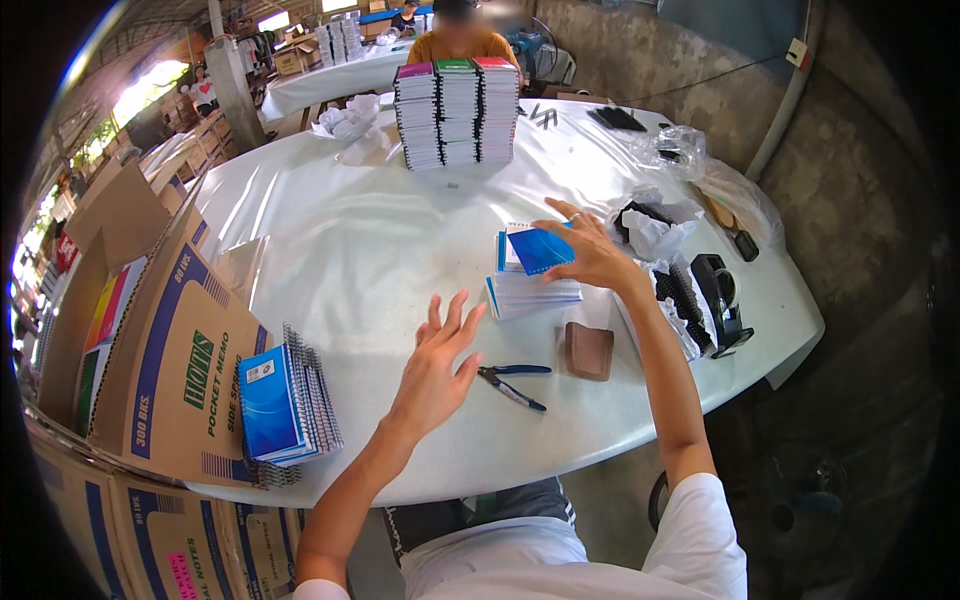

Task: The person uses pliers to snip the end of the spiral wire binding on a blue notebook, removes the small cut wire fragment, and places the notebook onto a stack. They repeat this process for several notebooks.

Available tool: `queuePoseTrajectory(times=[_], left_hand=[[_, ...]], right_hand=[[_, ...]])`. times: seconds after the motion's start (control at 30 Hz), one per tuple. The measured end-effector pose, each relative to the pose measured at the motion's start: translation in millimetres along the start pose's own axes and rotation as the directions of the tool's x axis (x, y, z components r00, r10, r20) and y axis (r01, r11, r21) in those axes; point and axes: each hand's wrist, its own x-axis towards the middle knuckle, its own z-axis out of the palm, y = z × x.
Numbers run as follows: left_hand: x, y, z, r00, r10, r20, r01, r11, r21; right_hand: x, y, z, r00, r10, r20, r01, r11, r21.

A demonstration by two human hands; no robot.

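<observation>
My right hand (592, 246) reaches across the table, its thumb and fingers closed around a small blue-covered memo pad (538, 252). More loose pads (533, 298), white with blue edges, lie stacked just in front of it. My left hand (438, 362) hovers over the table with its fingers spread and nothing in them. Close by on its right lie dark-handled pliers (515, 384), their handles apart. A brown leather-like wallet (588, 350) rests below the pads. At the table's left edge stands a pile of blue spiral-bound memo notebooks (272, 402).
An open carton (190, 350) holding notebooks stands at the left. Tall notebook stacks (457, 118) rise at the far side, before a seated person (462, 42). On the right are black spiral coils (682, 305), a black tape-dispenser-like device (722, 300) and clear plastic bags (735, 190).
</observation>
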Motion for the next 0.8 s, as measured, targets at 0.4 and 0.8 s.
queuePoseTrajectory(times=[0.4, 0.8], left_hand=[[100, -64, 59, 0.970, -0.157, 0.185, 0.149, 0.987, 0.059], [91, -55, 56, 0.976, -0.171, 0.135, 0.152, 0.978, 0.141]], right_hand=[[35, 42, 33, 0.997, 0.071, 0.018, -0.073, 0.994, 0.086], [63, 61, 20, 0.903, 0.116, 0.413, -0.259, 0.915, 0.310]])
